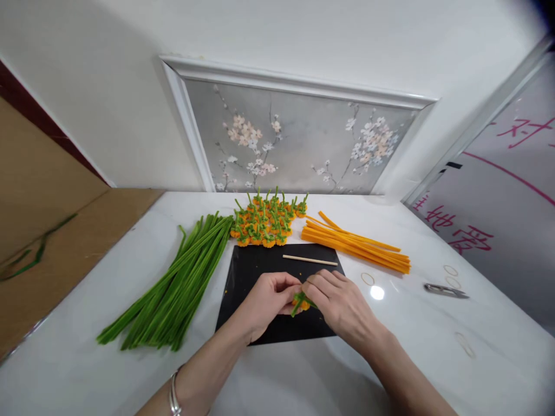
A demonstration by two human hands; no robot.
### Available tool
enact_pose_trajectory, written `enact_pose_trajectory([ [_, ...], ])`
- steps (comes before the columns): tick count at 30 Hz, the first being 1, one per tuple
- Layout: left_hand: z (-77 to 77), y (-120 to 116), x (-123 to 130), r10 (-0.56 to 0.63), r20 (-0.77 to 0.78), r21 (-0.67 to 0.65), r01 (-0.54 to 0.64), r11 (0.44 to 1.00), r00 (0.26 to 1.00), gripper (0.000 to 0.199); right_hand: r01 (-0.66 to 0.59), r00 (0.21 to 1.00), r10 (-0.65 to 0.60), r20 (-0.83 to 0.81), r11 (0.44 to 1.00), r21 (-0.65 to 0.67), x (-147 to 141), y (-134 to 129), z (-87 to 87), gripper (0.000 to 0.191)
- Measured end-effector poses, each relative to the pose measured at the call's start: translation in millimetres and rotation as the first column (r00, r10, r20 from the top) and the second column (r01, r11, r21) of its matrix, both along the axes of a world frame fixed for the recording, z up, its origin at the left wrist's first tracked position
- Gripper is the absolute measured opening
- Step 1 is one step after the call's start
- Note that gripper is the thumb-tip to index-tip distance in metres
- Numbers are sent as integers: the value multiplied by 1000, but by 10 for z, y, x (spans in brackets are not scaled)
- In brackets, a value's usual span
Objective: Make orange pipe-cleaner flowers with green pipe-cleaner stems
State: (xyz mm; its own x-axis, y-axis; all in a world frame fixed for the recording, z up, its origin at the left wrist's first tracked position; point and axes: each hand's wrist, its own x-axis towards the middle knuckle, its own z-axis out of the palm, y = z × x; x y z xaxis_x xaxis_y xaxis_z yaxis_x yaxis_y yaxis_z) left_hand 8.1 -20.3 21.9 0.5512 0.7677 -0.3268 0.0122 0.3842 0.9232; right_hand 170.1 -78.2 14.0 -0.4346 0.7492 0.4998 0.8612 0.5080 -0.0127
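Note:
Above a black mat (234,289), my left hand (271,300) pinches a small orange and green fuzzy piece (302,301) from its left side. The fingers of my right hand (336,297) close on the same piece from the right, and its green end sticks out below, between the hands. A thin wooden stick (310,260) lies on the mat just beyond my fingers. Behind the mat stand several finished-looking orange pieces with green stems (262,222), packed close together. My fingers hide part of the held piece.
Green fuzzy stems (173,289) lie in a bundle at the left, orange ones (355,242) at the right. Metal snips (446,290) and rubber bands (367,279) are on the white table (325,375) farther right. Cardboard (87,242) borders the left side.

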Motion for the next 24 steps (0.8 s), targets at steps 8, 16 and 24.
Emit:
enact_pose_trajectory([
  [8, 28, -8, 4, 109, 81, -10, -108, 994, 991, 29, 32, 583, -387, -714, 889, -456, 185, 77, -116, 19],
  [16, 40, -5, 22, 107, 120, -3, -108, 994, 987, 30, -86, 584, -286, -760, 909, -409, 10, 30, -56, 6],
  [24, -36, 9, 9, 71, 68, 88, -77, 993, 995, 31, 26, 612, -337, -716, 913, -408, -1, 22, -24, 13],
])
